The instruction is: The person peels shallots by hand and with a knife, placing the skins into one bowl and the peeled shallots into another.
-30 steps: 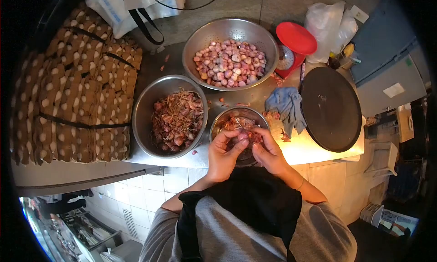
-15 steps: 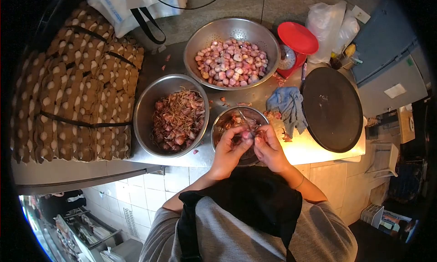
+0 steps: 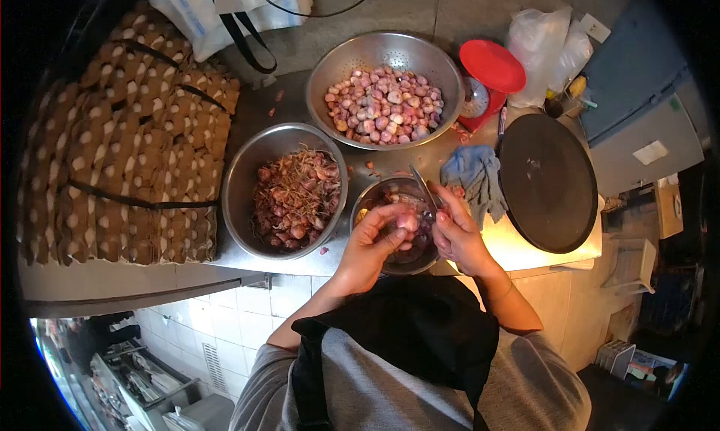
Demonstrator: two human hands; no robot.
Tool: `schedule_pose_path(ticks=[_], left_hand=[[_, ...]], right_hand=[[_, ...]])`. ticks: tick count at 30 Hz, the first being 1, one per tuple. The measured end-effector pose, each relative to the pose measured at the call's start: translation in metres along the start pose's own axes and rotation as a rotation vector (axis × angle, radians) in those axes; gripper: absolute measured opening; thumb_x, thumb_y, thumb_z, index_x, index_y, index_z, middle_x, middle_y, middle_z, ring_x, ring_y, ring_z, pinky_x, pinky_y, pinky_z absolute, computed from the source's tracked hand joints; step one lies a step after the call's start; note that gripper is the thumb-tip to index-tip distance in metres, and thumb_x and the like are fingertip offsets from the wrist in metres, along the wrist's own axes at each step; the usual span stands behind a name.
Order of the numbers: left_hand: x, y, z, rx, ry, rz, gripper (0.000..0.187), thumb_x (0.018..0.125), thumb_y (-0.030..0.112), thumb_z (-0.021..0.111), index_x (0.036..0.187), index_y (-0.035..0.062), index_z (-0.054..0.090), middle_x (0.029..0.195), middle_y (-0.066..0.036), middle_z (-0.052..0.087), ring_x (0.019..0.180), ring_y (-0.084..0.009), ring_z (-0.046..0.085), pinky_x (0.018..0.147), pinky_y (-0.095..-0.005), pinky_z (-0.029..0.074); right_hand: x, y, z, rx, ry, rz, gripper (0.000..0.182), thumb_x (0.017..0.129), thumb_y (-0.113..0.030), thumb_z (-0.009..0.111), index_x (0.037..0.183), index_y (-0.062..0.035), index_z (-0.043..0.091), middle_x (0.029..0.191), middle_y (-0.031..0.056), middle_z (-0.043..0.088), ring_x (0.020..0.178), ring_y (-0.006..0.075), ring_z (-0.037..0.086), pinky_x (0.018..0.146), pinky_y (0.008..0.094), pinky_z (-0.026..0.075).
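Note:
My left hand (image 3: 369,243) pinches a pinkish shallot (image 3: 407,222) between thumb and fingers. In my right hand (image 3: 461,232) is a small knife (image 3: 424,187), its blade pointing up and away from me, apart from the shallot. Both hands are above a small metal bowl (image 3: 362,199) that holds peelings; they hide part of its contents. To the left, a steel bowl (image 3: 234,178) contains unpeeled shallots (image 3: 296,195) with dry roots. Behind, a large metal colander (image 3: 330,64) holds many peeled shallots (image 3: 386,105).
Stacked egg trays (image 3: 127,154) stand at the left. Right of the small bowl lie a blue-grey glove (image 3: 476,178) and a round dark board (image 3: 549,184). A red scale (image 3: 491,67) and plastic bags (image 3: 536,52) stand behind. Skin scraps dot the steel counter (image 3: 334,264).
My right hand has moved right, away from the left, and the knife has come off the shallot with its blade raised. The shallot stays in my left hand.

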State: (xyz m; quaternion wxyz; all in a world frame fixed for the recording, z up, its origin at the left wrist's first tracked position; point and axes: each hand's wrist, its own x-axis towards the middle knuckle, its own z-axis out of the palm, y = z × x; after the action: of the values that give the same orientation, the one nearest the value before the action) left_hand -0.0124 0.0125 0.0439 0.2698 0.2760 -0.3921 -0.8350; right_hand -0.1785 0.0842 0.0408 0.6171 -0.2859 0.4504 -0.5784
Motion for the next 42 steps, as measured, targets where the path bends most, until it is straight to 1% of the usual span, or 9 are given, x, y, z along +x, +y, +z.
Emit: schedule_pose_path(ticks=[6, 9, 13, 19, 23, 28, 33, 38, 42], left_hand=[[0.005, -0.002, -0.002, -0.201, 0.022, 0.037, 0.018, 0.083, 0.005, 0.054, 0.100, 0.0069, 0.049, 0.100, -0.006, 0.055, 0.094, -0.0137, 0.053, 0.079, -0.0272, 0.046], [0.008, -0.005, 0.000, -0.138, 0.054, 0.126, 0.016, 0.081, 0.003, 0.057, 0.095, 0.0067, 0.050, 0.095, -0.004, 0.055, 0.089, -0.0125, 0.053, 0.079, -0.0258, 0.045], [0.008, -0.008, 0.000, -0.025, 0.111, 0.232, 0.021, 0.077, -0.002, 0.060, 0.093, 0.0056, 0.049, 0.091, -0.002, 0.054, 0.087, -0.0109, 0.052, 0.078, -0.0243, 0.045], [0.005, -0.004, 0.004, 0.009, 0.134, 0.282, 0.027, 0.074, -0.006, 0.062, 0.094, 0.0047, 0.047, 0.091, -0.004, 0.054, 0.085, -0.0114, 0.054, 0.075, -0.0239, 0.046], [0.006, -0.003, 0.005, 0.001, 0.143, 0.273, 0.030, 0.074, -0.006, 0.061, 0.096, 0.0047, 0.045, 0.092, -0.005, 0.054, 0.084, -0.0125, 0.055, 0.073, -0.0236, 0.046], [0.007, -0.006, 0.002, 0.007, 0.128, 0.288, 0.030, 0.074, -0.006, 0.061, 0.096, 0.0047, 0.044, 0.093, -0.006, 0.054, 0.086, -0.0131, 0.055, 0.073, -0.0232, 0.047], [0.007, -0.004, 0.004, -0.010, 0.142, 0.257, 0.030, 0.074, -0.006, 0.062, 0.095, 0.0052, 0.044, 0.092, -0.005, 0.054, 0.086, -0.0124, 0.054, 0.075, -0.0234, 0.045], [0.007, -0.004, 0.001, 0.049, 0.126, 0.279, 0.029, 0.073, -0.006, 0.062, 0.094, 0.0058, 0.044, 0.093, -0.004, 0.054, 0.089, -0.0118, 0.052, 0.080, -0.0248, 0.043], [0.007, -0.001, 0.003, 0.050, 0.136, 0.258, 0.030, 0.073, -0.007, 0.062, 0.093, 0.0056, 0.045, 0.093, -0.005, 0.054, 0.089, -0.0116, 0.052, 0.080, -0.0247, 0.043]], right_hand=[[-0.018, 0.000, 0.011, 0.077, -0.094, 0.118, 0.045, 0.091, -0.018, 0.040, 0.134, -0.0111, 0.027, 0.061, -0.0046, 0.033, 0.047, 0.0035, 0.029, 0.041, 0.0162, 0.021], [-0.020, 0.011, 0.011, -0.062, -0.145, -0.011, 0.043, 0.091, -0.015, 0.041, 0.132, -0.0094, 0.030, 0.070, -0.0010, 0.049, 0.054, 0.0089, 0.045, 0.048, 0.0171, 0.035], [-0.017, 0.010, 0.022, -0.744, 0.023, -0.452, 0.039, 0.089, -0.013, 0.044, 0.126, -0.0029, 0.038, 0.119, 0.0165, 0.050, 0.110, 0.0262, 0.049, 0.090, 0.0295, 0.037], [-0.015, 0.010, 0.022, -0.742, 0.036, -0.391, 0.038, 0.088, -0.013, 0.044, 0.125, -0.0011, 0.039, 0.121, 0.0171, 0.048, 0.109, 0.0251, 0.050, 0.089, 0.0297, 0.037], [-0.021, 0.005, 0.023, -0.251, 0.030, 0.033, 0.038, 0.089, -0.014, 0.043, 0.125, -0.0012, 0.039, 0.120, 0.0152, 0.048, 0.111, 0.0231, 0.047, 0.092, 0.0292, 0.034], [-0.015, 0.010, 0.023, -0.627, 0.008, -0.333, 0.039, 0.090, -0.015, 0.041, 0.127, -0.0008, 0.037, 0.121, 0.0139, 0.048, 0.114, 0.0204, 0.042, 0.096, 0.0284, 0.029], [-0.020, 0.004, 0.025, -0.225, 0.047, 0.073, 0.039, 0.090, -0.015, 0.042, 0.125, 0.0010, 0.038, 0.123, 0.0151, 0.046, 0.116, 0.0205, 0.040, 0.097, 0.0288, 0.028], [-0.017, 0.014, 0.021, -0.447, 0.012, -0.164, 0.039, 0.090, -0.015, 0.042, 0.125, 0.0012, 0.038, 0.122, 0.0153, 0.047, 0.116, 0.0202, 0.041, 0.097, 0.0290, 0.028], [-0.019, 0.005, 0.023, -0.233, 0.064, 0.085, 0.039, 0.090, -0.015, 0.043, 0.125, 0.0010, 0.038, 0.122, 0.0161, 0.046, 0.117, 0.0213, 0.040, 0.097, 0.0295, 0.028]])
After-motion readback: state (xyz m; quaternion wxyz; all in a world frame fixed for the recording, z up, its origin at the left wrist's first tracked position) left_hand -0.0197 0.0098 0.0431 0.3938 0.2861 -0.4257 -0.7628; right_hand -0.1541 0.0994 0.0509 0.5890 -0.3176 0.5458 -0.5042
